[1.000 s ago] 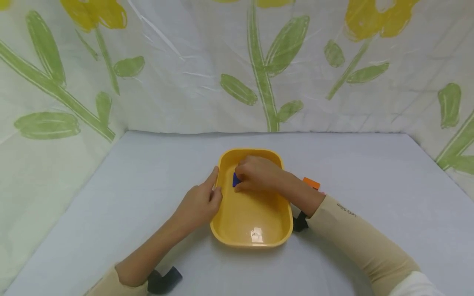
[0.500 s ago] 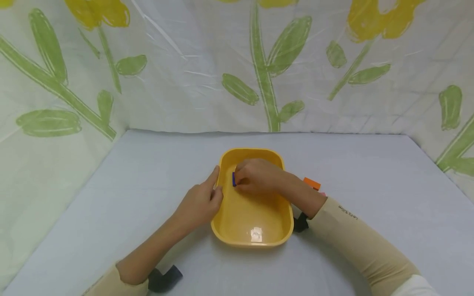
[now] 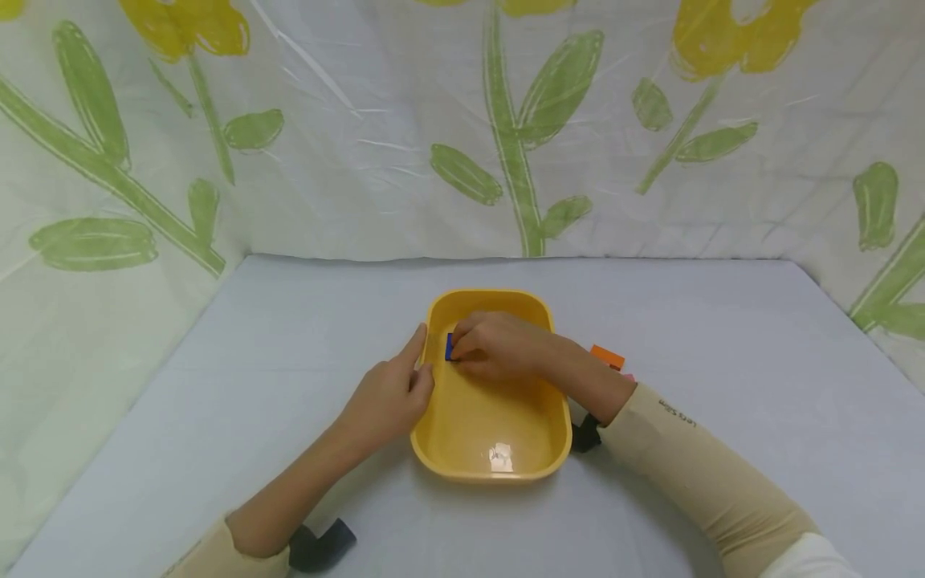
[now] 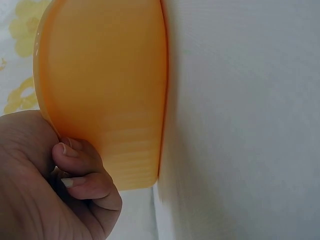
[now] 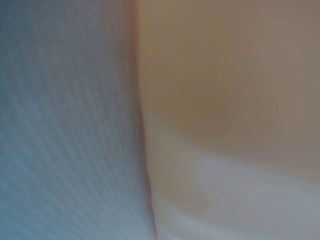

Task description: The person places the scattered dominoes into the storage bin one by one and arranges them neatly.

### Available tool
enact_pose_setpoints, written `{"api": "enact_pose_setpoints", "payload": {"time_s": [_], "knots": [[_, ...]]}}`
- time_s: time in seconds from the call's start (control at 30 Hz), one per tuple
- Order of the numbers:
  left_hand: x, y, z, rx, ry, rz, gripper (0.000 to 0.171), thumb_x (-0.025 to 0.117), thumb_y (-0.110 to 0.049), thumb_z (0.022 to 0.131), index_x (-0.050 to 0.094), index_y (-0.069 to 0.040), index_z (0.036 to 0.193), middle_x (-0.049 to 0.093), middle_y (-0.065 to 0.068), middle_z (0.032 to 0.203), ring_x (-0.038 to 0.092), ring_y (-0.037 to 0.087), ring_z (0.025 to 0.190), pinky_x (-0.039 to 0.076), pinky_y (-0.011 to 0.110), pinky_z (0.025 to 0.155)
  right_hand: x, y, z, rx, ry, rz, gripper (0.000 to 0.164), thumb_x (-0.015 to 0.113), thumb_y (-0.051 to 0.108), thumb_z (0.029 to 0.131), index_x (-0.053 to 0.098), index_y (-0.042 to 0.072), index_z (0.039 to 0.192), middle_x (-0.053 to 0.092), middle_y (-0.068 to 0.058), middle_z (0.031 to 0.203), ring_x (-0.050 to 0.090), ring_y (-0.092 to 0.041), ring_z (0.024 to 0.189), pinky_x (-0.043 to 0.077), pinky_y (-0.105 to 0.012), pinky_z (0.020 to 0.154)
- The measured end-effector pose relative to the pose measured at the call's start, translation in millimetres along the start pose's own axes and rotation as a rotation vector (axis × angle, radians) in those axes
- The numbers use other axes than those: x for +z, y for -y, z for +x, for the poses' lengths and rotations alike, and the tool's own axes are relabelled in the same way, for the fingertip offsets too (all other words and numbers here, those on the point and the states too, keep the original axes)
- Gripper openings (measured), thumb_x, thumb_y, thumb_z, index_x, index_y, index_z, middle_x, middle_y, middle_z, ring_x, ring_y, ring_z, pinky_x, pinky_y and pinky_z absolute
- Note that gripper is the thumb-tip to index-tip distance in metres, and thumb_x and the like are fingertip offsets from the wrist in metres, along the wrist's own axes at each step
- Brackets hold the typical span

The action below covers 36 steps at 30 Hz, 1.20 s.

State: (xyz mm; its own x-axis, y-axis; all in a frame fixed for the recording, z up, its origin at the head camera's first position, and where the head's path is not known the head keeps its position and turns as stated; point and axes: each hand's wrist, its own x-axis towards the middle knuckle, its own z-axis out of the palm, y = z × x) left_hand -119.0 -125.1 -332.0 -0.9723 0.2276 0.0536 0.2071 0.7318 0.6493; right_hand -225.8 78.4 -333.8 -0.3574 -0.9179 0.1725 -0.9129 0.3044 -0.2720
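A deep yellow plastic tub (image 3: 491, 433) with rounded corners stands on the table in the head view. At its left side, my left hand (image 3: 390, 393) grips the rim, the index finger lying along the edge. The left wrist view has the curled fingers of the left hand (image 4: 82, 175) against the outer wall of the tub (image 4: 110, 75). Inside the tub, near its left wall, my right hand (image 3: 499, 345) pinches a small blue block (image 3: 449, 347). The fingers cover most of that block. In the right wrist view, only a blurred close surface shows.
Just right of the tub lies an orange block (image 3: 607, 357), partly behind the right forearm, with a bit of pink beside it. Dark wrist camera mounts sit under both forearms. A white sheet (image 3: 361, 201) painted with flowers closes off the table's back.
My right hand has turned the blue block and shifted it slightly left, towards the tub's left wall. The left hand has kept its place on the rim.
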Motion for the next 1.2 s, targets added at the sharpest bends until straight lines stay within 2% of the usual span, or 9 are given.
{"api": "enact_pose_setpoints", "payload": {"time_s": [0.27, 0.53, 0.67, 0.8, 0.9, 1.03, 1.2], "knots": [[-0.5, 0.3, -0.2, 0.008, -0.006, -0.001, 0.062, 0.047, -0.017, 0.101, 0.027, -0.002, 0.158, 0.038, -0.005, 0.052, 0.033, 0.009, 0.042, 0.032, 0.025, 0.043, 0.2, -1.1, -0.5, -0.04, -0.015, -0.007, 0.016, 0.072, 0.01, 0.091, 0.079, 0.006, 0.105, 0.069, -0.005, 0.109, 0.061, -0.018, 0.105, 0.048, -0.028, 0.094], [-0.4, 2.0, 1.4, 0.01, -0.016, -0.008, 0.062, 0.048, -0.016, 0.1, 0.028, -0.002, 0.157, 0.038, -0.005, 0.052, 0.035, 0.009, 0.043, 0.034, 0.025, 0.043, -3.0, -0.6, -1.1, 0.006, -0.061, 0.036, 0.019, 0.07, 0.015, 0.094, 0.076, 0.005, 0.109, 0.068, -0.006, 0.115, 0.06, -0.02, 0.111, 0.045, -0.03, 0.099], [0.1, 2.6, 1.6, 0.008, -0.013, -0.016, 0.062, 0.048, -0.016, 0.1, 0.028, -0.002, 0.157, 0.038, -0.005, 0.052, 0.034, 0.009, 0.042, 0.033, 0.025, 0.043, -5.6, -1.1, -2.7, -0.003, -0.107, 0.042, 0.017, 0.069, 0.015, 0.095, 0.076, 0.004, 0.106, 0.069, -0.008, 0.116, 0.061, -0.021, 0.113, 0.045, -0.031, 0.1], [0.1, 1.8, 1.5, 0.019, -0.014, -0.009, 0.062, 0.048, -0.015, 0.1, 0.029, -0.001, 0.157, 0.037, -0.006, 0.051, 0.033, 0.008, 0.042, 0.033, 0.024, 0.043, -10.2, 0.6, -8.4, -0.006, -0.116, 0.074, 0.018, 0.07, 0.016, 0.095, 0.076, 0.004, 0.106, 0.07, -0.008, 0.115, 0.062, -0.021, 0.112, 0.046, -0.031, 0.099], [0.1, 0.4, 1.1, 0.007, -0.013, -0.001, 0.062, 0.048, -0.015, 0.099, 0.029, -0.002, 0.157, 0.038, -0.005, 0.052, 0.035, 0.009, 0.043, 0.034, 0.025, 0.044, -16.2, 3.8, -18.2, 0.012, -0.103, 0.104, 0.019, 0.071, 0.018, 0.094, 0.076, 0.005, 0.107, 0.071, -0.005, 0.114, 0.063, -0.02, 0.111, 0.047, -0.032, 0.099], [0.3, -1.2, 0.6, -0.028, -0.005, -0.003, 0.063, 0.049, -0.016, 0.099, 0.028, -0.005, 0.158, 0.04, -0.003, 0.052, 0.038, 0.011, 0.044, 0.036, 0.025, 0.045, -27.9, 10.2, -41.2, 0.067, -0.094, 0.127, 0.023, 0.072, 0.023, 0.094, 0.076, 0.008, 0.11, 0.07, 0.001, 0.114, 0.063, -0.017, 0.111, 0.048, -0.034, 0.098], [0.1, -1.6, 1.0, -0.029, 0.002, -0.012, 0.064, 0.048, -0.016, 0.1, 0.026, -0.005, 0.158, 0.041, -0.003, 0.052, 0.038, 0.012, 0.044, 0.036, 0.025, 0.045, -58.0, 17.0, -74.2, 0.128, -0.118, 0.14, 0.019, 0.075, 0.019, 0.092, 0.076, 0.012, 0.109, 0.071, 0.005, 0.11, 0.065, -0.016, 0.102, 0.053, -0.034, 0.09]]}}
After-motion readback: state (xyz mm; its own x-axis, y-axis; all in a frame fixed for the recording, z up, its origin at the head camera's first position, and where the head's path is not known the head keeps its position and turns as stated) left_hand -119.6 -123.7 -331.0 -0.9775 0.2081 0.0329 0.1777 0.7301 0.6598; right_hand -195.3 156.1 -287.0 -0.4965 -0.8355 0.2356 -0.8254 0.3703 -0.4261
